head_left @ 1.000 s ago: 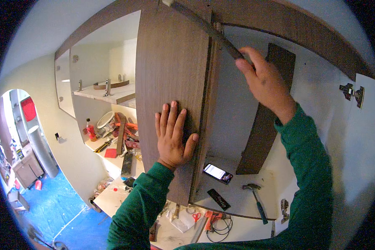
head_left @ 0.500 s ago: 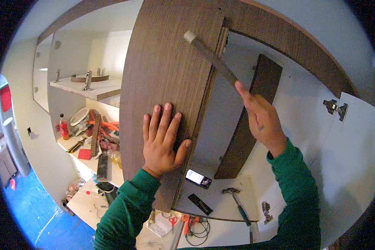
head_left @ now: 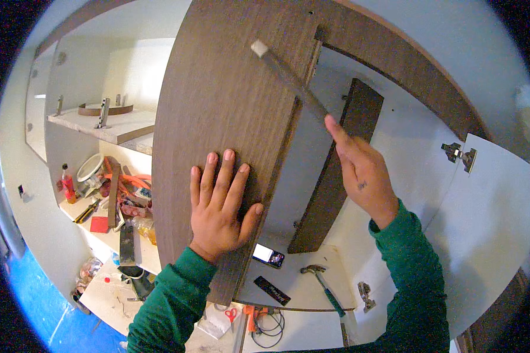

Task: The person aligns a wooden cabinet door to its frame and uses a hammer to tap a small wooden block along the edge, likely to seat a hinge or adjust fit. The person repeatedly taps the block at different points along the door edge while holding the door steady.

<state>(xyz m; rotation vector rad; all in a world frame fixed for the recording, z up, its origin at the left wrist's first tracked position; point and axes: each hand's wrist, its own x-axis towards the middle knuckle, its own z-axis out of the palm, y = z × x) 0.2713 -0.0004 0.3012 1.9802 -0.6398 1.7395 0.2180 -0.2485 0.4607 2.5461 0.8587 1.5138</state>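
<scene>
Pressing flat on the wood-grain panel (head_left: 224, 94) with the left hand (head_left: 221, 206), wide open, palm down, fingers slightly apart and thumb stuck out toward the right edge; touching only, gripping nothing. And over on the right, closed snugly round a slim dark bar (head_left: 294, 88) with the right hand (head_left: 365, 182), one digit stretched along it! Pointing up and left across the panel, pale tip foremost; maybe touching the face, maybe just clear of it, hard to judge through the blur.

On to the edges: running long and straight past the left thumb down the panel's right side, then opening at once into a grey compartment (head_left: 303, 170). Good open room in there, as far as the dark board (head_left: 338, 170) slanting behind the right hand. Busier at the base, with a phone (head_left: 268, 255), a black strip (head_left: 271, 290) and a claw hammer (head_left: 324, 289) lying well below the bar. Off the left edge, giving way to open shelving (head_left: 129, 134).

And the panel itself: dark brown, finely streaked lengthwise, standing upright between shelving and compartment, ending low above a worktop (head_left: 312, 338) with red scissors (head_left: 231, 315).
</scene>
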